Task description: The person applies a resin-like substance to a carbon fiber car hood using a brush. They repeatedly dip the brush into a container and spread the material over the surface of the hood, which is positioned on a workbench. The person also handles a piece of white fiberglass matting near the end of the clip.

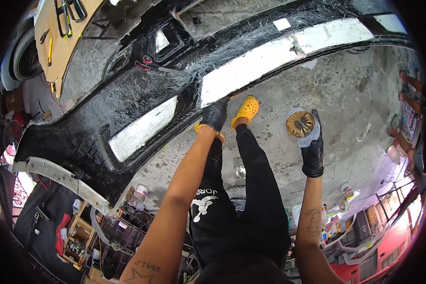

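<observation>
My left hand (215, 116), in a black glove, is closed at the near edge of a long black car bumper (80, 123) with rough fibreglass on it. A thin orange-brown bit pokes out by its fingers, too little to name. Just beyond the hand, a long white panel (251, 68) lies along the bumper. To the right, my gloved right hand (313, 154) is wrapped round a clear plastic cup (312, 137) of amber liquid, held over the concrete floor. Red-handled scissors (146, 64) rest on the bumper.
At the upper left, a brown board (64, 42) carries cutters and a yellow knife (50, 51). A wooden crate (83, 229) of small parts stands lower left. A jar (141, 191) is near my legs. Other people's legs (409, 97) show at the far right.
</observation>
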A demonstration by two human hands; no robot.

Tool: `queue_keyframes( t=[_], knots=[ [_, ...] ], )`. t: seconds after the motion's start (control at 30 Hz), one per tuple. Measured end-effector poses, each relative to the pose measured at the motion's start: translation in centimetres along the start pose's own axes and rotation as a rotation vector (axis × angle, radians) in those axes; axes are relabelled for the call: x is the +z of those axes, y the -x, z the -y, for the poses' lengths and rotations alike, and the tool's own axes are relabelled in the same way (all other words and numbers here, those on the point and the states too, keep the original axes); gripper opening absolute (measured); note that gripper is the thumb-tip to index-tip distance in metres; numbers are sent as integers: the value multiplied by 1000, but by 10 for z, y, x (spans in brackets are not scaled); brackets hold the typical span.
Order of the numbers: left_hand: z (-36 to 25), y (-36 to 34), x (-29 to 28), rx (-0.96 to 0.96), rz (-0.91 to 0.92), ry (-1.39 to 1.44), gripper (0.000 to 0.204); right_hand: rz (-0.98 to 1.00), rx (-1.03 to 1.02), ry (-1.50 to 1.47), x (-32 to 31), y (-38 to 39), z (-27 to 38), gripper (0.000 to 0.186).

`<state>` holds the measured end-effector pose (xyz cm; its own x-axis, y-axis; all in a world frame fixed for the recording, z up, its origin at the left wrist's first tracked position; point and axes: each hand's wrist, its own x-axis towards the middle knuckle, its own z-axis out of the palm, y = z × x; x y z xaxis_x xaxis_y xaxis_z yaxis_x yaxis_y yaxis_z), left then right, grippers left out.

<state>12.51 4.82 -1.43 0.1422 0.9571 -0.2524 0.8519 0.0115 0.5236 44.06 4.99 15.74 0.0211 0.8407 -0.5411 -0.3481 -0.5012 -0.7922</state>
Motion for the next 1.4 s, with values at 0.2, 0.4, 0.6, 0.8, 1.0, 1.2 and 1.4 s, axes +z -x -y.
queue_keyframes(
  t=[0.2, 0.4, 0.6, 0.8, 1.0, 1.2, 1.4],
  knots=[
    [59, 62, -51, -238, 320, -78, 42, 90, -21, 147, 18, -10, 7, 105],
    [109, 109, -104, -180, 450, -256, 30, 166, 22, 60, 50, -12, 2, 101],
    [136, 145, -192, -155, 562, -275, 20, 209, -14, 121, 93, 4, -4, 98],
    [159, 193, -270, -202, 754, -456, 20, 283, -6, 49, 120, 23, -19, 96],
    [188, 300, -353, -126, 772, -619, 17, 340, 22, 93, 134, 45, -26, 93],
    [148, 301, -411, -257, 714, -401, 17, 373, 65, 145, 134, 53, -33, 87],
    [112, 314, -457, -292, 640, -284, 20, 419, 3, 280, 153, 55, -31, 80]
  ],
)
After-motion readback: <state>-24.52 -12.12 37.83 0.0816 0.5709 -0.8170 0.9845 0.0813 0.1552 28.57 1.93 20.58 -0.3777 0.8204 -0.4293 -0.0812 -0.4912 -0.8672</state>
